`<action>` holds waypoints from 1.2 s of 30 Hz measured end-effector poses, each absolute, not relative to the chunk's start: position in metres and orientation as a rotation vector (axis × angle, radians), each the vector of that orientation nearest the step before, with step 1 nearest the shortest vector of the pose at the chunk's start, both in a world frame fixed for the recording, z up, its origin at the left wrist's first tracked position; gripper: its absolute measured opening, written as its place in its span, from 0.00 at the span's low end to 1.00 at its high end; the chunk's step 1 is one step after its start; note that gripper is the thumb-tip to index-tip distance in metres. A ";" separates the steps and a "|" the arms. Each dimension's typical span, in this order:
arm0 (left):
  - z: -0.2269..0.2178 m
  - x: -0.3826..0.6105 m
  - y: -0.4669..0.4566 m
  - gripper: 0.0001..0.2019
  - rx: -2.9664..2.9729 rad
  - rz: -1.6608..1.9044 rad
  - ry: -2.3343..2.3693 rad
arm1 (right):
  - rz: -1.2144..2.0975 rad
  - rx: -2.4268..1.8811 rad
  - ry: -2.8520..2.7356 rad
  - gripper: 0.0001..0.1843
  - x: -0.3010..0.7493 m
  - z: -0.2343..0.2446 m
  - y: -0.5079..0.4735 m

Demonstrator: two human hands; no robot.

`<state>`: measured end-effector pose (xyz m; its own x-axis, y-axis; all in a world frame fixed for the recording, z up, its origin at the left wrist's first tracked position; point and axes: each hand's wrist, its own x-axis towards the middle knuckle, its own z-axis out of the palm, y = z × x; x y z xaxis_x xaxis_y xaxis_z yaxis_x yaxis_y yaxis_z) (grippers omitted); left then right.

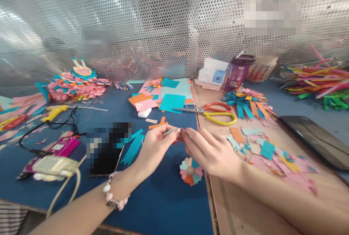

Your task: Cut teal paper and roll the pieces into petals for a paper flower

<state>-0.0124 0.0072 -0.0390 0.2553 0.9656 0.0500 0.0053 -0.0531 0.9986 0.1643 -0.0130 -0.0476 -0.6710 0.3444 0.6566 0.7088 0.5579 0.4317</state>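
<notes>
My left hand and my right hand meet over the blue table top, fingertips pinched together on a small piece of coloured paper; its shape is mostly hidden by the fingers. A bead bracelet sits on my left wrist. Just below the hands lies a small round paper flower of pink, teal and orange petals. Red and yellow scissors lie beyond the hands on the brown board.
Paper scraps litter the board by a dark phone. Coloured sheets, a glue gun, a pink paper wreath, a charger with cables, a tissue box, a jar and paper straws surround the spot. Perforated metal wall behind.
</notes>
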 end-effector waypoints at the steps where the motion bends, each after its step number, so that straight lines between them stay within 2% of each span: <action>1: -0.039 -0.012 0.007 0.10 1.356 1.055 1.000 | -0.954 -0.841 -2.282 0.13 0.163 -0.048 -0.013; 3: -0.038 -0.012 0.008 0.10 1.336 1.069 0.997 | -0.866 -0.851 -2.253 0.14 0.161 -0.049 -0.012; 5: -0.037 -0.012 0.009 0.10 1.319 1.076 0.987 | -0.628 -0.893 -2.183 0.14 0.159 -0.049 -0.010; 8: -0.037 -0.012 0.010 0.10 1.301 1.051 0.983 | -0.218 -0.989 -2.002 0.11 0.158 -0.049 -0.003; 10: -0.037 -0.012 0.011 0.10 1.297 1.022 0.990 | -0.113 -1.001 -1.941 0.09 0.160 -0.048 0.002; 22: -0.041 -0.014 0.011 0.10 1.436 0.966 1.023 | -0.394 -0.868 -2.199 0.08 0.167 -0.052 0.006; 36: -0.038 -0.012 0.011 0.12 1.377 0.940 1.016 | -0.590 -0.834 -2.229 0.08 0.165 -0.048 0.001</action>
<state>-0.0115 0.0111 -0.0379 0.3101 0.9505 -0.0175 0.0571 -0.0003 0.9984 0.1651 0.0015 -0.0484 -0.5664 0.3942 0.7237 0.7007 0.6926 0.1711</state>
